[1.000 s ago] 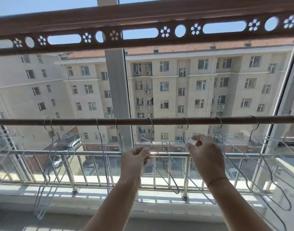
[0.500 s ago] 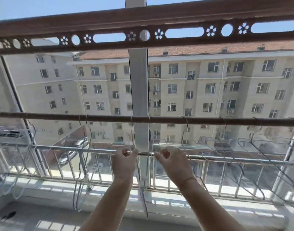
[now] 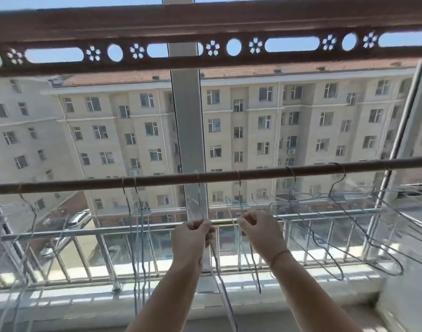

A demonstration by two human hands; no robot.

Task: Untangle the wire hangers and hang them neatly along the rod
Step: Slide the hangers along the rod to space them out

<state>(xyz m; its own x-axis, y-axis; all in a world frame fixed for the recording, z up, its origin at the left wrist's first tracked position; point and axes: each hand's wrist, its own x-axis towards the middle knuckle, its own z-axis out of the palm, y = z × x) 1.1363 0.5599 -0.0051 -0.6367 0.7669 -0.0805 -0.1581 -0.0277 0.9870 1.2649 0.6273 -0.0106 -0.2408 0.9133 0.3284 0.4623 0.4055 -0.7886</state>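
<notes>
Left hand (image 3: pixel 189 238) and right hand (image 3: pixel 261 233) each pinch a wire hanger (image 3: pixel 239 190), centre frame; tugging could unhook either from the rod (image 3: pixel 157 180).

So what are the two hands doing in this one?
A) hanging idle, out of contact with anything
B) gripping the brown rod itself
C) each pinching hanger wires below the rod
C: the left hand and the right hand each pinch hanger wires that hook over the rod above them.
</notes>
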